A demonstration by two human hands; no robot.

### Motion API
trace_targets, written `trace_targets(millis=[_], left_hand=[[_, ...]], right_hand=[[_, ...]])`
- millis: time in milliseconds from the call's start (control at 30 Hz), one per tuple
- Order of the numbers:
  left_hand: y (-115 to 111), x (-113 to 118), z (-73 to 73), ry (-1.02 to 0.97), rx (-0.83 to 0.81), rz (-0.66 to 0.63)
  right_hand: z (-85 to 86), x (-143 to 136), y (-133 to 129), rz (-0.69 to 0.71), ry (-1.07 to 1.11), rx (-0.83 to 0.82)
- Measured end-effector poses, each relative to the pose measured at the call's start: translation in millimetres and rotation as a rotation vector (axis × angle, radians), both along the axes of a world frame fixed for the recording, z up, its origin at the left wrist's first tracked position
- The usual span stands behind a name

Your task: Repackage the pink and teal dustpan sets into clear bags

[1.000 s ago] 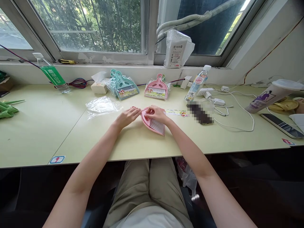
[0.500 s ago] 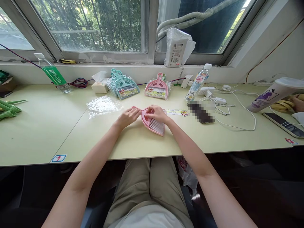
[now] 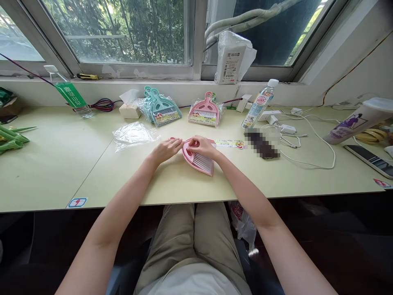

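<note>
A pink dustpan [image 3: 210, 172] lies on the desk with a pink brush [image 3: 201, 162] nested on it, white bristles facing the desk's front edge. My left hand [image 3: 168, 150] is closed over the handle end at the left. The fingers of my right hand [image 3: 201, 147] pinch the brush near its handle opening and hide part of it. Just right of that hand, a printed paper strip [image 3: 231, 144] lies flat. Behind my left hand is a crumpled clear plastic bag [image 3: 134, 134]. Further back stand wrapped teal dustpan sets [image 3: 164, 108] and a wrapped pink set [image 3: 205, 110].
A bottle with a green label [image 3: 71, 95], a tissue pack [image 3: 129, 110] and another bottle [image 3: 259, 104] line the desk's back. White cables [image 3: 319, 166], a blurred dark object [image 3: 264, 145], a phone [image 3: 370, 159] and a tall cup [image 3: 357, 123] are on the right.
The camera view has shifted slightly. Both hands stay at the pink dustpan and brush, with hardly any visible movement.
</note>
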State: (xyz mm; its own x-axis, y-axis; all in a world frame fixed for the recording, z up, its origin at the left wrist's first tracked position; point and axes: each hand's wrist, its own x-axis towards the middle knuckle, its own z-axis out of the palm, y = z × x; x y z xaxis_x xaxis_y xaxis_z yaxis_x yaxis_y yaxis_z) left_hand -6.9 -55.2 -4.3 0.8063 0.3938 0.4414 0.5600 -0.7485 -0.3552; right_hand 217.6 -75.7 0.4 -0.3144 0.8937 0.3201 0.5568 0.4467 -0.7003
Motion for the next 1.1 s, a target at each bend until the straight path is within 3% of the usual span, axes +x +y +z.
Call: trace_targets(millis=[200,400,500,600,667,767,833,967,1100], left_hand=[[-0.2,6.4,-4.1,0.034,0.004,0.001],[3.3,6.1,-9.3,-0.035,-0.033,-0.024],[0.8,7.5,-2.6,-0.248,-0.043,-0.039],[-3.4,15.4,5.8,-0.666,-0.063,0.064],[-5.4,23.3,6.8,-0.837,-0.264,0.064],[-7.3,34.7,-0.8,-0.777,-0.831,-0.094],[-8.8,39.8,-7.7,-0.785,-1.109,-0.146],[-8.9,39.3,-8.4,-1.145,-1.379,-0.088],[-1.0,27.0,4.3,-1.457,-1.543,0.022]], right_hand=[[-1.0,3.6,1.4,0.012,0.002,-0.051],[-2.0,3.4,2.4,-0.026,-0.008,0.014],[4.8,-1.1,-1.8,-0.075,0.018,0.046],[12.4,-8.6,-8.8,-0.219,0.079,0.123],[14.2,-13.6,-12.3,-0.336,0.148,0.172],[11.8,-18.0,-12.2,-0.438,0.227,0.205],[10.0,-16.4,-7.6,-0.413,0.227,0.197],[11.7,5.4,8.4,-0.361,0.225,0.129],[11.9,53.2,20.0,-0.640,-0.041,0.116]])
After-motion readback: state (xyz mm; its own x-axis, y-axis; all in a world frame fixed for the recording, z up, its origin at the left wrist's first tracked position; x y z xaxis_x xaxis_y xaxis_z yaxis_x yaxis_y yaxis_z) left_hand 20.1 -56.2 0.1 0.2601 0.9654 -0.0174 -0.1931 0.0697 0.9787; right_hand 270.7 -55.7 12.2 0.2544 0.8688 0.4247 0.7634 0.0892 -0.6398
